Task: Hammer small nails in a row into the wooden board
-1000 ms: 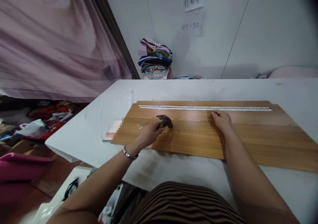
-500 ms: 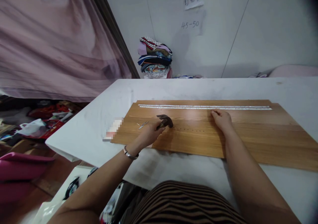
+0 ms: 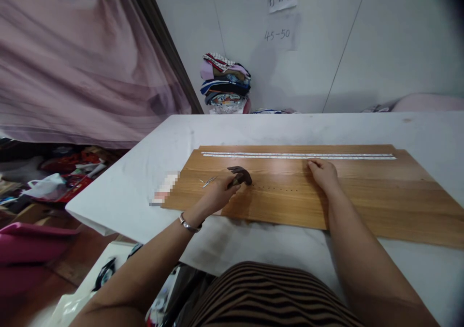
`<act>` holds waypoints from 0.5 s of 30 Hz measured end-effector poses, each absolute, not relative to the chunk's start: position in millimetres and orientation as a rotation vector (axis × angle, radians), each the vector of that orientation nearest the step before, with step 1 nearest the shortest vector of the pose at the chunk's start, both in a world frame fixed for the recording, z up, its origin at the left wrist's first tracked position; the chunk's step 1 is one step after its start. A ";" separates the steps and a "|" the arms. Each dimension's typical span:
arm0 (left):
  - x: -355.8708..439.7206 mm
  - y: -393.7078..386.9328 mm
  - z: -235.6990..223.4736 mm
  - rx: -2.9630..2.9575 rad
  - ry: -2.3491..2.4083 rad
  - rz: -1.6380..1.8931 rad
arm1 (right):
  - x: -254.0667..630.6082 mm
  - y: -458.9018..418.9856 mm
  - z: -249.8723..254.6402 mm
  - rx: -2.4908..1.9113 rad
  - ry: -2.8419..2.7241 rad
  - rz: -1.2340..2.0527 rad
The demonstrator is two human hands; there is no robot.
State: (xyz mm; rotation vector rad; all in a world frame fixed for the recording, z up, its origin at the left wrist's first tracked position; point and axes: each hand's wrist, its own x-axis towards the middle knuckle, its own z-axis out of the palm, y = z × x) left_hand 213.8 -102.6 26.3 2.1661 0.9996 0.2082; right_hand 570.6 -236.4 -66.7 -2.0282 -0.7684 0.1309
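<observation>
Head view: left hand angles inward, fingers closed round hammer; right hand reaches forward, fingers pinched, contents unclear.

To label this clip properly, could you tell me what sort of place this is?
Probably a room at home: a pink curtain hangs beside a white table, with folded clothes piled behind.

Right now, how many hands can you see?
2. The left hand holds the hammer; the right hand is over the board, by the white strips.
</observation>
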 end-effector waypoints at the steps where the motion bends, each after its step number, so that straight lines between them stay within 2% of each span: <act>1: 213.5 -102.6 26.7 2.165 1.009 0.212 | 570.6 -236.3 -67.0 -2.029 -0.765 0.130; 15: 213.9 -103.6 27.3 2.167 0.998 0.211 | 568.7 -236.8 -62.0 -2.061 -0.768 0.165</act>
